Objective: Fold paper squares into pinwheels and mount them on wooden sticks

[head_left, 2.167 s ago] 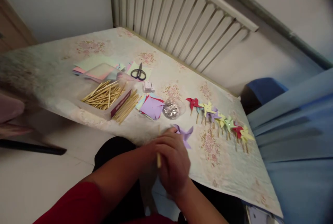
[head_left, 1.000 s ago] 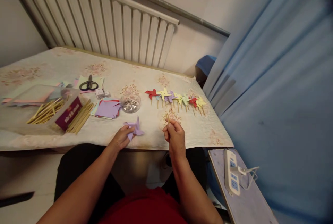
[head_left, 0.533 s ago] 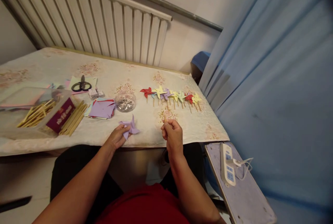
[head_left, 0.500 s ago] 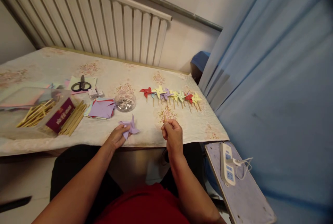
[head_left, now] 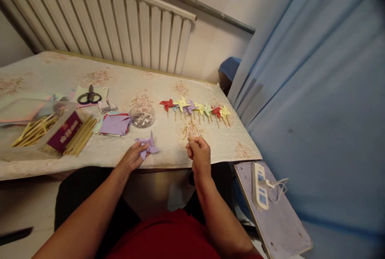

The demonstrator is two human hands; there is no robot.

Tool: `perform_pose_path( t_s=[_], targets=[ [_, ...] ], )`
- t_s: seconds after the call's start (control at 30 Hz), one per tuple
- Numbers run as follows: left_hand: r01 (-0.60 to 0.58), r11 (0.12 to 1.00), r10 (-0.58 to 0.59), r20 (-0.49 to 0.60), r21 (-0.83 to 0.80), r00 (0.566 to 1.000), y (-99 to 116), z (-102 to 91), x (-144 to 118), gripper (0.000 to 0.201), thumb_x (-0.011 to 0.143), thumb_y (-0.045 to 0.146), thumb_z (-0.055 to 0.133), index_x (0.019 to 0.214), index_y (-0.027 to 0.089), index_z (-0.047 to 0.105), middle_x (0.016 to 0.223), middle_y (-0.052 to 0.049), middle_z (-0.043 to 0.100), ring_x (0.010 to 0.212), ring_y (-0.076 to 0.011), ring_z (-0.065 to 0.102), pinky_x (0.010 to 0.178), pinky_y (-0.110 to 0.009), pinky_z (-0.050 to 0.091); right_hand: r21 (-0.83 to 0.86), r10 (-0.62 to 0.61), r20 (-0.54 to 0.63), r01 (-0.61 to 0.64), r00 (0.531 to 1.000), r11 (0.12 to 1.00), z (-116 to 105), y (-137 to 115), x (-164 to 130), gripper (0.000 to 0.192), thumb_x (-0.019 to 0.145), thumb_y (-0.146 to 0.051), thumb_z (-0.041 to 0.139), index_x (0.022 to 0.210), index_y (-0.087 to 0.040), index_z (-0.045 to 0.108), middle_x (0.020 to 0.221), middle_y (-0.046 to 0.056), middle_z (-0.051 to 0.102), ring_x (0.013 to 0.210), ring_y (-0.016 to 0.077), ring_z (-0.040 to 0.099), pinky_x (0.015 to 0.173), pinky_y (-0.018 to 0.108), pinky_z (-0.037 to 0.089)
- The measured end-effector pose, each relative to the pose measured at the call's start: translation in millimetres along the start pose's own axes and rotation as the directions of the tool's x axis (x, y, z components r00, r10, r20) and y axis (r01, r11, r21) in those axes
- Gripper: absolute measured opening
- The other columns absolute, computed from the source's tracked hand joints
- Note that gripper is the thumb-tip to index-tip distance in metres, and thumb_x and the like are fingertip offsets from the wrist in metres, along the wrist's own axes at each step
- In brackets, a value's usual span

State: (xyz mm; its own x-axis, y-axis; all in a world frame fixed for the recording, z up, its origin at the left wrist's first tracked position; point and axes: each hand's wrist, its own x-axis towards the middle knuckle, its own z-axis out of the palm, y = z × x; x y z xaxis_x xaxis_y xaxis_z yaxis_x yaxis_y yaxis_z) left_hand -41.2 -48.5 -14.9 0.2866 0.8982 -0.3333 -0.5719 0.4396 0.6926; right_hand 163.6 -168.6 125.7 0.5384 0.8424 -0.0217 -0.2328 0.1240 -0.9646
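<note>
My left hand (head_left: 131, 157) pinches a folded purple paper pinwheel (head_left: 146, 145) at the table's near edge. My right hand (head_left: 198, 153) is closed around a short wooden stick (head_left: 189, 134) whose tip pokes up above the fingers. The two hands are apart, the pinwheel to the left of the stick. Beyond my right hand, a row of several finished pinwheels on sticks (head_left: 195, 109) lies on the flowered tablecloth (head_left: 126, 84).
A clear bowl of shiny bits (head_left: 141, 116), a stack of cut paper squares (head_left: 114, 123), loose sticks (head_left: 80, 135), a plastic box of sticks (head_left: 36, 124) and scissors (head_left: 89, 97) lie to the left. A radiator (head_left: 120, 22) backs the table. A power strip (head_left: 258, 184) rests on a board at right.
My hands have separated: earlier they were together over the pinwheel and stick, now the left holds the pinwheel and the right the stick. The view has swung to the right.
</note>
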Motion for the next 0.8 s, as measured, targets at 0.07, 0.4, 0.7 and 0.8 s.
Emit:
perform_pose_path(
  t_s=[0.07, 0.4, 0.7, 0.8],
  targets=[
    [-0.002, 1.000, 0.002, 0.000, 0.005, 1.000, -0.2, -0.4, 0.4, 0.019, 0.071, -0.003, 0.070, 0.084, 0.010, 0.065, 0.079, -0.006, 0.072, 0.067, -0.0133, 0.068, 0.067, -0.025, 0.061, -0.003, 0.009, -0.001, -0.009, 1.000, 1.000, 0.1, 0.0, 0.0, 0.013, 0.067, -0.030, 0.063, 0.069, -0.019, 0.057, 0.055, -0.006, 0.056, 0.039, 0.0043, 0.034, 0.038, 0.019, 0.018],
    [0.014, 1.000, -0.014, 0.001, -0.001, 1.000, 0.8, 1.2, -1.5, 0.020, 0.070, -0.003, 0.069, 0.083, 0.011, 0.065, 0.079, -0.006, 0.072, 0.067, -0.0134, 0.068, 0.068, -0.025, 0.061, -0.014, 0.030, -0.016, -0.030, 0.999, 0.999, 1.0, -0.9, 0.8, 0.020, 0.069, -0.035, 0.065, 0.064, -0.020, 0.052, 0.049, -0.008, 0.050, 0.037, 0.0038, 0.028, 0.038, 0.019, 0.014],
    [0.013, 1.000, -0.014, -0.020, -0.004, 1.000, 1.0, 2.8, -2.7, 0.020, 0.070, -0.003, 0.069, 0.083, 0.011, 0.064, 0.081, -0.006, 0.072, 0.068, -0.0139, 0.069, 0.069, -0.027, 0.061, -0.011, 0.030, -0.023, -0.030, 0.999, 0.999, 0.8, 0.9, 0.6, 0.021, 0.068, -0.034, 0.065, 0.062, -0.020, 0.051, 0.049, -0.007, 0.050, 0.037, 0.0035, 0.028, 0.038, 0.019, 0.015],
    [0.017, 1.000, -0.017, -0.020, -0.016, 1.000, 1.8, 4.0, -4.1, 0.020, 0.068, -0.003, 0.070, 0.080, 0.012, 0.064, 0.078, -0.004, 0.071, 0.066, -0.0128, 0.068, 0.071, -0.027, 0.061, -0.007, 0.019, -0.015, -0.019, 1.000, 1.000, 0.5, 2.2, 1.0, 0.023, 0.068, -0.036, 0.065, 0.061, -0.020, 0.051, 0.049, -0.007, 0.050, 0.037, 0.0034, 0.028, 0.037, 0.019, 0.015]
  ],
)
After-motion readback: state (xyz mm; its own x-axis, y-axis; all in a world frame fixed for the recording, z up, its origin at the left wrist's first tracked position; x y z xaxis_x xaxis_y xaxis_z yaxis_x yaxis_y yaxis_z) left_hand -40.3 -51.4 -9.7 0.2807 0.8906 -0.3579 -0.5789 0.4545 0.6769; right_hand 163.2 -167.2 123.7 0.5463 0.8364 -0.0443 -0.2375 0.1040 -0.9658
